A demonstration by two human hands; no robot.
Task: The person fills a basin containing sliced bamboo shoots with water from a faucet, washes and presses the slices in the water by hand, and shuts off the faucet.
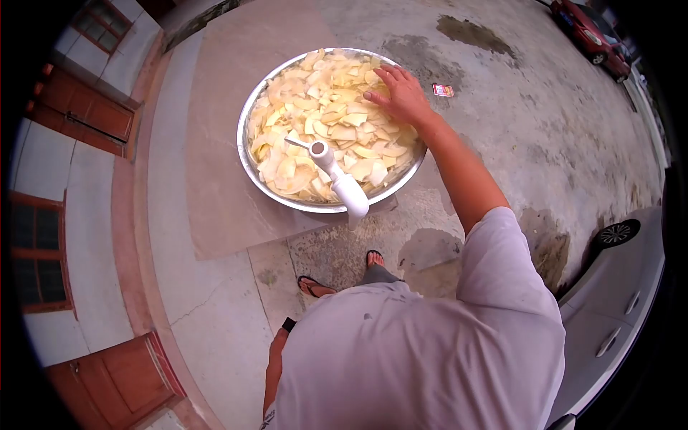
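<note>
A large round metal basin (244, 118) is heaped with thin, pale yellow slices (337, 107) that look like cut vegetable or fruit. My right hand (403, 97) reaches to the far right side of the basin, its fingers apart over the slices and their tips near or touching them. Nothing shows in that hand. A white pipe-like fitting (347, 190) with a round opening and a thin grey lever appears over the near part of the basin; whether it touches the slices I cannot tell. My left arm (274, 369) hangs low with a black wristband (289, 325), and its hand is hidden past my shirt.
Under the basin lies a flat brownish sheet (222, 186) on concrete ground. A small red packet (443, 90) lies to the right. A silver car (609, 308) stands close on the right, a red car (591, 32) farther off. A building with reddish-brown doors (107, 380) lines the left.
</note>
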